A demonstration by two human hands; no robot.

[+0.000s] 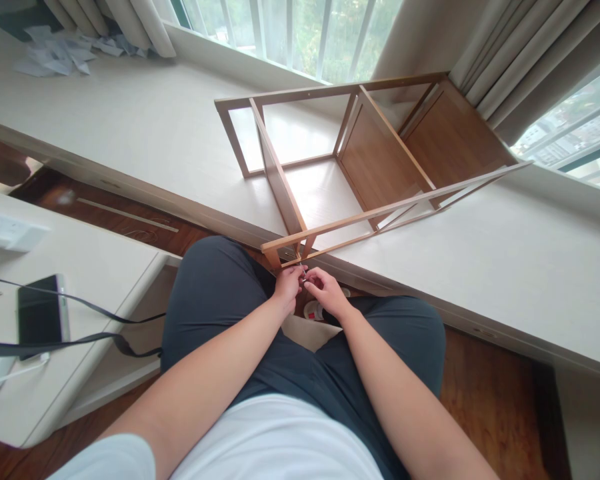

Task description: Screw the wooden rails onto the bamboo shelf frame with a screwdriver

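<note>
A wooden shelf frame [380, 220] lies on its side on the white window ledge, with its near corner sticking out over the front edge. My left hand [287, 288] is closed just below that corner, its fingertips against a small thin metal piece [303, 272]. Beside it, my right hand [326, 292] pinches the lower end of the same piece between thumb and fingers. The piece runs up towards the wood, but its exact kind is too small to tell. Both hands are over the gap between my knees.
The white window ledge [180, 127] runs along the front, with crumpled papers [55, 52] at its far left. A desk [105, 280] on my left bears a phone [40, 309], a white cable and a power strip [10, 230]. Black straps [100, 337] stretch across to my leg. Curtains [525, 60] hang behind the shelf.
</note>
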